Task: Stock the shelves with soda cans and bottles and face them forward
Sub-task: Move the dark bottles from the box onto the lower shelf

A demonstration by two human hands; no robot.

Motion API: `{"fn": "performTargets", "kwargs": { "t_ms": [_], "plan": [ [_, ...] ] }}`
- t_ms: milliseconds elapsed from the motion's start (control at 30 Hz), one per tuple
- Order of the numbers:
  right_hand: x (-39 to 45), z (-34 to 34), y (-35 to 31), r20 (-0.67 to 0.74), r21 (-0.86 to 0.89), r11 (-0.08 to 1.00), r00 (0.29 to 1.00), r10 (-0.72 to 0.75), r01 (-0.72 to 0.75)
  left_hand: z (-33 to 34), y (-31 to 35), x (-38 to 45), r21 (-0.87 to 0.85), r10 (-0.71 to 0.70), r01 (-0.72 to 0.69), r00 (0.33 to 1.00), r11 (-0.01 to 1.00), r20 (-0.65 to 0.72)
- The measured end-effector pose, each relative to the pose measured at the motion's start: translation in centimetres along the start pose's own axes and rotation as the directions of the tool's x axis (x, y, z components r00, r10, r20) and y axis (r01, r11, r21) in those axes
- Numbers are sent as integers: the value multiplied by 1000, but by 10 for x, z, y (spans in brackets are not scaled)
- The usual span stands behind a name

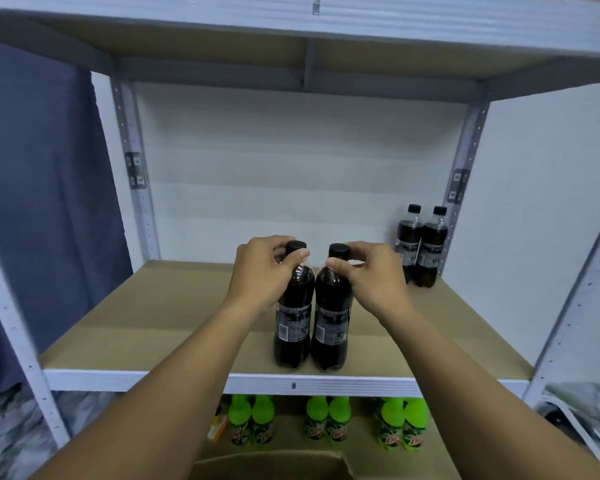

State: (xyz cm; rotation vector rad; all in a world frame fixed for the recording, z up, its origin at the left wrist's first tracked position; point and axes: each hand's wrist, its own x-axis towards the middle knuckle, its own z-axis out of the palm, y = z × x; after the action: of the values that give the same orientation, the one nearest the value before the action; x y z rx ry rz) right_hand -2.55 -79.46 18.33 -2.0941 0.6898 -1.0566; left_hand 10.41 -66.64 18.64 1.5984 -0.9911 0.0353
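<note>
Two dark soda bottles with black caps stand side by side near the front edge of the middle shelf [153, 306]. My left hand [264, 275] grips the neck of the left bottle [293, 327], fingers curled round it just under the cap. My right hand [371, 275] grips the neck of the right bottle [331, 327] the same way. Both bottles show their barcode side toward me. Two more dark bottles [421, 247] stand upright at the back right corner of the same shelf.
Several green soda bottles [326, 424] stand in pairs on the shelf below. An open cardboard box [274, 465] sits at the bottom of the view. Grey metal uprights [132, 168] frame the shelf; another shelf board [291, 50] lies overhead.
</note>
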Motion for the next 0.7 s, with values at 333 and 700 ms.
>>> {"fn": "performTargets", "kwargs": {
  "t_ms": [333, 700],
  "plan": [
    [-34, 4, 20, -134, 121, 993, 991, 16, 0, -1, -33, -21, -185, -41, 61, 993, 981, 108],
    [-76, 28, 110, 76, -32, 999, 997, 29, -27, 46, -114, -76, -71, -107, 113, 991, 991, 82]
  ]
}}
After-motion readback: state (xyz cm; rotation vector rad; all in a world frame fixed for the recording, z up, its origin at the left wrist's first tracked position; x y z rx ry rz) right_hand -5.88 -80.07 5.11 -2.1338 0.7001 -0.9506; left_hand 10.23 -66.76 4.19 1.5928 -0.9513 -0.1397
